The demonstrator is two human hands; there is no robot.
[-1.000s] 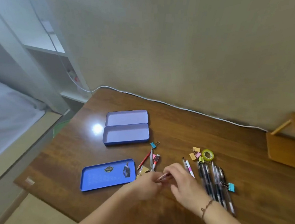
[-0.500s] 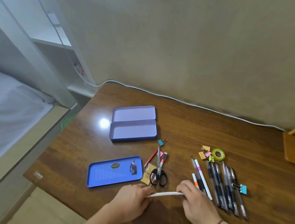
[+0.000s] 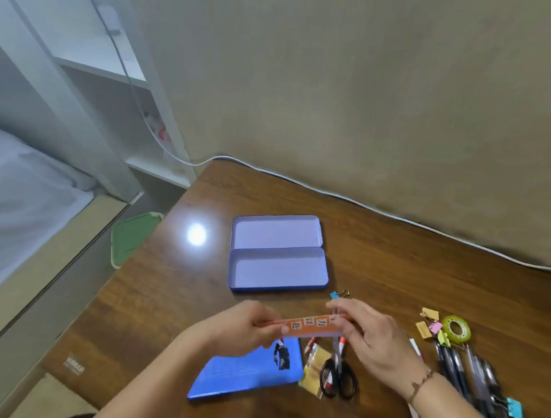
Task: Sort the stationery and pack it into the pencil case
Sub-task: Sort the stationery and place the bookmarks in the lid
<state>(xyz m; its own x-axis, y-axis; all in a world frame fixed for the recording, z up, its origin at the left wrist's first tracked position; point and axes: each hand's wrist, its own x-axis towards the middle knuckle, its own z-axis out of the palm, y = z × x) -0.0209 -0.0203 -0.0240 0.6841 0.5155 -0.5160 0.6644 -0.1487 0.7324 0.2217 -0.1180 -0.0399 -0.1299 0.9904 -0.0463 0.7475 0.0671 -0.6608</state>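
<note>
Both hands hold a flat orange strip (image 3: 311, 325) printed with characters, level above the table. My left hand (image 3: 245, 328) pinches its left end, my right hand (image 3: 369, 338) its right end. Behind them the lilac pencil case (image 3: 279, 271) lies open with nothing in it. A blue tray (image 3: 241, 374) lies under my left wrist. Black-handled scissors (image 3: 337, 375) and a yellow packet (image 3: 312, 368) rest beside it. Several dark pens (image 3: 472, 369) lie in a row at the right, with a blue binder clip (image 3: 514, 407) by them.
A green tape roll (image 3: 456, 328) and small coloured binder clips (image 3: 430, 325) sit at the right. Another blue clip (image 3: 338, 294) lies near the case. A white cable (image 3: 398, 217) runs along the wall. The table edge drops off at the left toward a bed (image 3: 14, 201).
Both hands lifted the strip off the table front and raised it toward the case; its printed orange face now shows. The camera tilted, shifting the view.
</note>
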